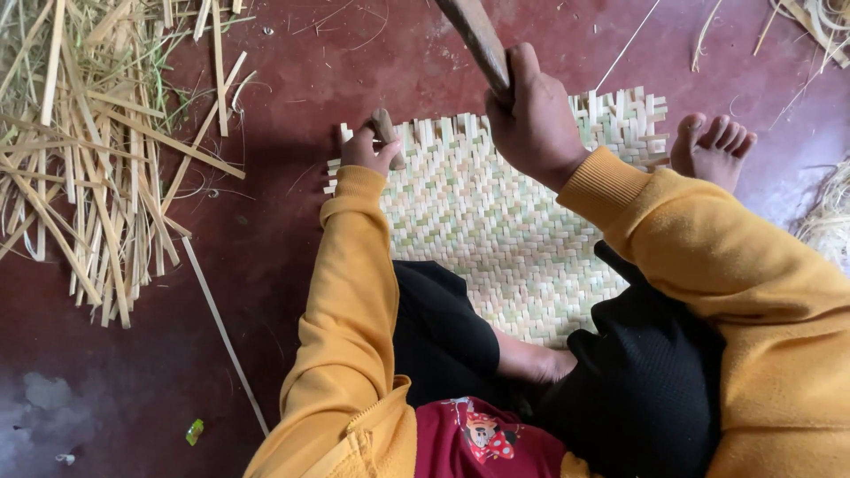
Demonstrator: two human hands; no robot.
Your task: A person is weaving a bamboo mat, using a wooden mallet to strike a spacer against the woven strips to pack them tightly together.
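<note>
**Bamboo mat held and struck on a red floor**

Bamboo strips, pale green and cream, are woven into a herringbone mat (496,212) that is spread on the dark red floor (266,265), under the seated person's legs. The left hand (367,150) is pressed at the mat's far left corner, its fingers (382,152) closed around a short brown wooden peg (386,134) that stands against the mat's edge. The right hand (531,119) is raised above the mat's far edge, its fingers clamped on the handle of a long dark wooden tool (478,35) that runs up out of view. A bare foot (713,146) rests on the floor just beside the mat's far right corner. Loose split bamboo strips (80,150) are heaped along the floor's left edge, and one long thin strip (221,327) lies apart from them. A small green wrapper (194,431), crumpled, is seen near the floor's bottom left corner. Both sleeves are mustard yellow.
</note>
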